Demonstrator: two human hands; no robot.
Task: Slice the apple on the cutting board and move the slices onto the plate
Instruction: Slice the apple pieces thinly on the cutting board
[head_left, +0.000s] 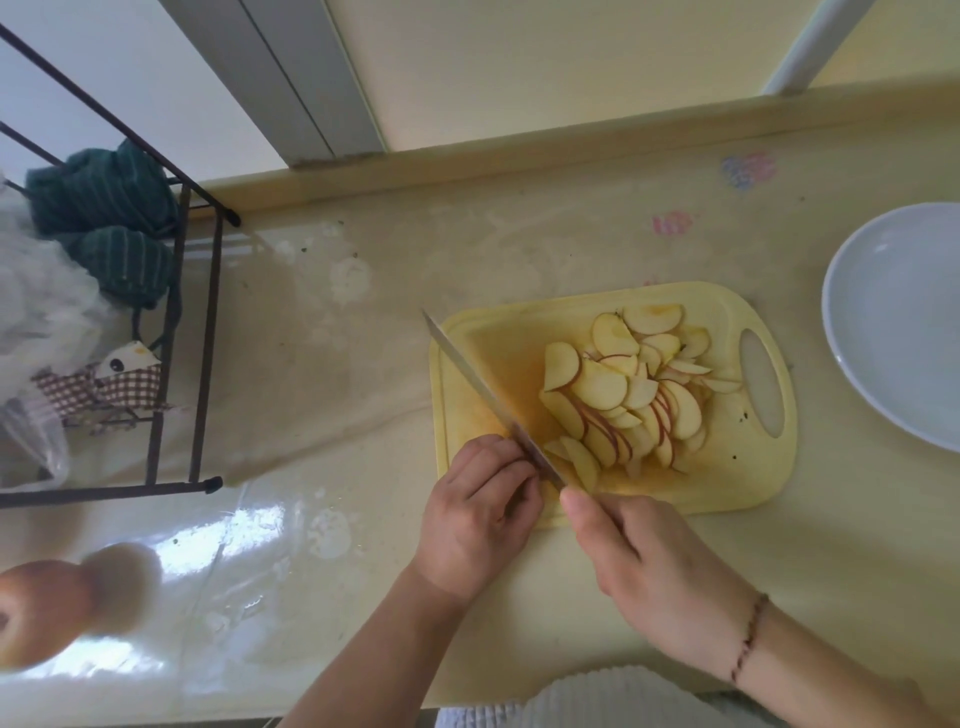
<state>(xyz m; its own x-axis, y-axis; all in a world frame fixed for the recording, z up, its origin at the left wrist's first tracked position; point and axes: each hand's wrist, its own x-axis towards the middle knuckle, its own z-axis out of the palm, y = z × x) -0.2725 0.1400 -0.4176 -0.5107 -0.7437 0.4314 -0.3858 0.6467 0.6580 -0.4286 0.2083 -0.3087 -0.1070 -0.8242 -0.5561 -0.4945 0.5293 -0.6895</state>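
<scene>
Glossy cream countertop (332, 364): yellow cutting board (727, 467) centre-right, white plate (893, 322) right edge, dark wire rack (202, 332) upper left.

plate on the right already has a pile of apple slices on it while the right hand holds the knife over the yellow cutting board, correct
Not quite. The head view shows the plate holding no slices; the pile of apple slices lies on the yellow cutting board. The rest holds: the plate is on the right, and the right hand holds the knife over the board.
</scene>
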